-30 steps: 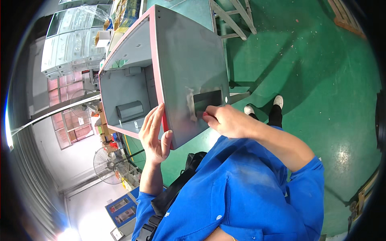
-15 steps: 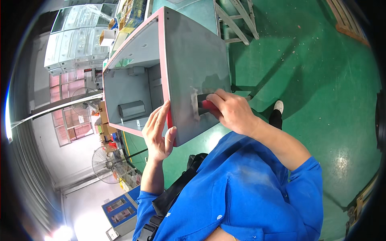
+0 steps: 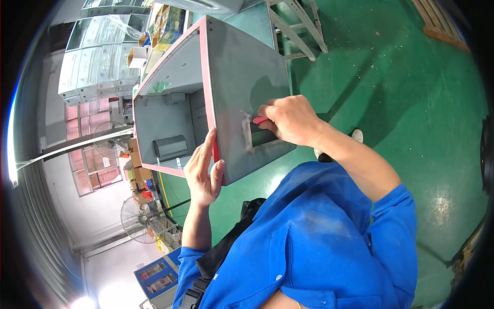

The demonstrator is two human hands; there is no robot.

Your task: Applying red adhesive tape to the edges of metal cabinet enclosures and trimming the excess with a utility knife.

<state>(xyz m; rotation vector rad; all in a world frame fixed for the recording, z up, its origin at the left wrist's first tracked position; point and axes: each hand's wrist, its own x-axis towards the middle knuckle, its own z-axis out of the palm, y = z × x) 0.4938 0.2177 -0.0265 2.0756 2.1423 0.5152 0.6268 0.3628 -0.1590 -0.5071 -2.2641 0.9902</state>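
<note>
A grey metal cabinet (image 3: 239,62) with a pink-red front frame (image 3: 205,77) lies before me, its hollow side facing left. In the panel facing me is a rectangular cutout (image 3: 263,138), with a pale, rough smear (image 3: 247,133) along its left edge. Pinched in my right hand (image 3: 292,121) is a small red piece (image 3: 260,119), at the cutout's upper left corner; my fingers hide most of it, so its kind is unclear. My left hand (image 3: 203,175) rests on the red frame, fingers stretched out and thumb apart.
Behind the cabinet stands a pale trestle leg (image 3: 298,31). Stacked, film-wrapped metal boxes (image 3: 98,56) are at the far left. A floor fan (image 3: 141,219) and a blue-and-grey unit (image 3: 157,275) stand at lower left. A wooden pallet (image 3: 442,23) lies at far right.
My right hand has moved away from me along the cutout with the red piece, uncovering the cutout's lower part. My left hand stays on the frame. The view has shifted slightly.
</note>
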